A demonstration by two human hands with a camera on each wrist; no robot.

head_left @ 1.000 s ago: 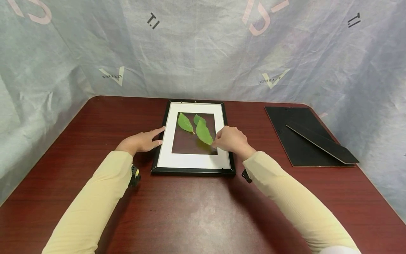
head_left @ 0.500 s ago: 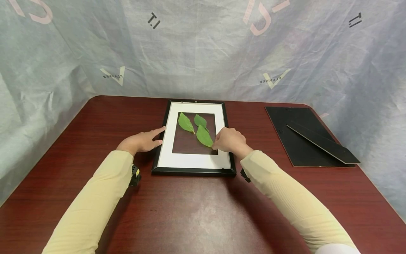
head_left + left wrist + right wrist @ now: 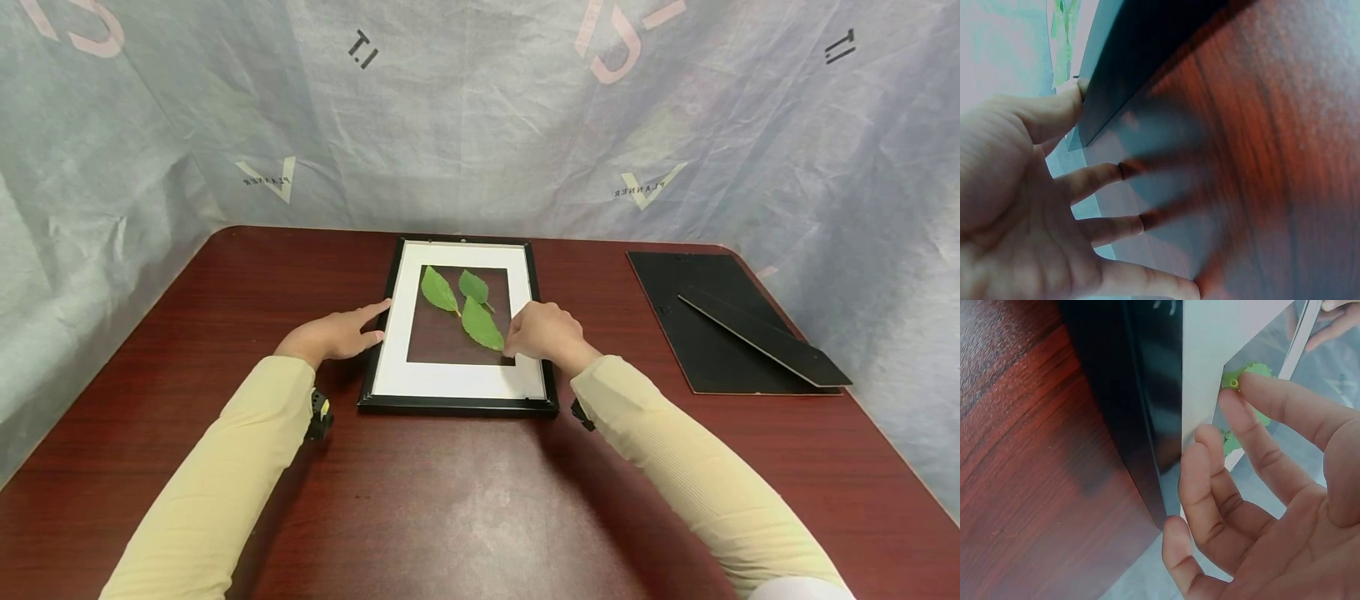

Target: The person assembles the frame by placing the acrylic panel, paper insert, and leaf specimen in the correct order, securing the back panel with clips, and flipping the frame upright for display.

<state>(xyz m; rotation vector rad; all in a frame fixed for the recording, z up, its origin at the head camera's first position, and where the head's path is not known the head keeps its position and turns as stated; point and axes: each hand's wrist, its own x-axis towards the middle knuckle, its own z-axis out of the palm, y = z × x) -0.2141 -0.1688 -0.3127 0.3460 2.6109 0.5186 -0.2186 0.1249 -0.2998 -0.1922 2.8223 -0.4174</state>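
Observation:
A black picture frame [image 3: 457,407] lies on the table with a white mat [image 3: 457,381] around a dark window. Within that window are three green leaves: a left leaf [image 3: 438,290], a back leaf [image 3: 473,286] and a front leaf [image 3: 480,324]. My right hand [image 3: 548,333] pinches the front leaf's stem end between thumb and index finger, its cut stem showing in the right wrist view. The other fingers of that hand curl loosely beside the frame's right side. My left hand [image 3: 330,335], fingers spread, rests against the frame's left side, thumb at the edge.
To the right lies a black backing board [image 3: 720,358] with its stand leg [image 3: 765,337] slanting across it. The reddish-brown table [image 3: 450,508] ends at a hanging grey-white cloth [image 3: 465,125] behind and at the sides.
My right hand has brought the front leaf down and slightly toward me, its tip shifting left. More of the back leaf shows now. My left hand and the frame have stayed put.

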